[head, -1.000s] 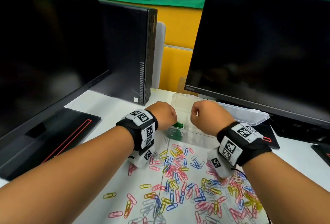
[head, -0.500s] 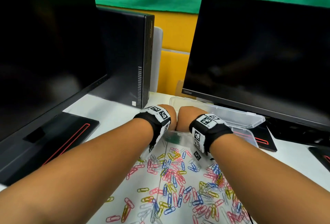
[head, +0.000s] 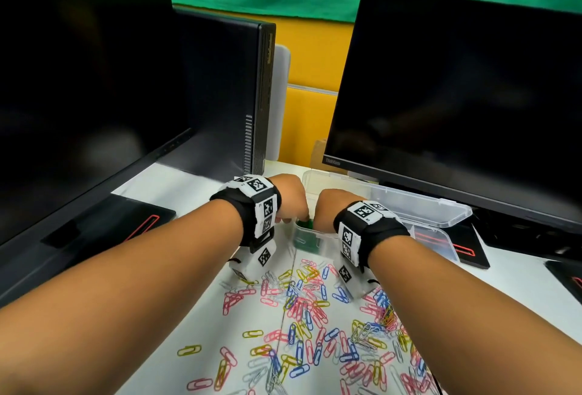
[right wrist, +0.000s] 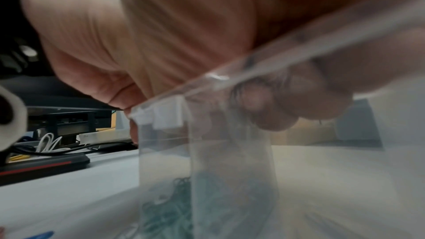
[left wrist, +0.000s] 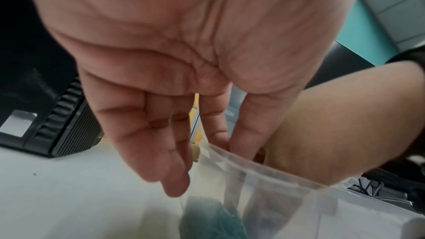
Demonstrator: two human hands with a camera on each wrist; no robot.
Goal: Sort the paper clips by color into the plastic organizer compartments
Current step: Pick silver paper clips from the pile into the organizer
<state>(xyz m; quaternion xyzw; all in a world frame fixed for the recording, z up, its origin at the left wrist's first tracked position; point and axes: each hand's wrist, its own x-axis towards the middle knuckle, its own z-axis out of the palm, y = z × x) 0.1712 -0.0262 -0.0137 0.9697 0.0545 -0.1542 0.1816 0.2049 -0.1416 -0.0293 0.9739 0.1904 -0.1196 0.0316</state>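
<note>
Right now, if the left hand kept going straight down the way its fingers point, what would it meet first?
Probably the green paper clips in the plastic organizer end compartment: the left hand points down over its rim. Depth is unclear.

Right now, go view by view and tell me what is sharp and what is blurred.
Head view: sharp on the loose paper clips; both monitor screens are plain black. Left wrist view: the left hand is fairly clear, the plastic organizer smeared. Right wrist view: soft throughout, the right hand hazy behind the clear wall.
</note>
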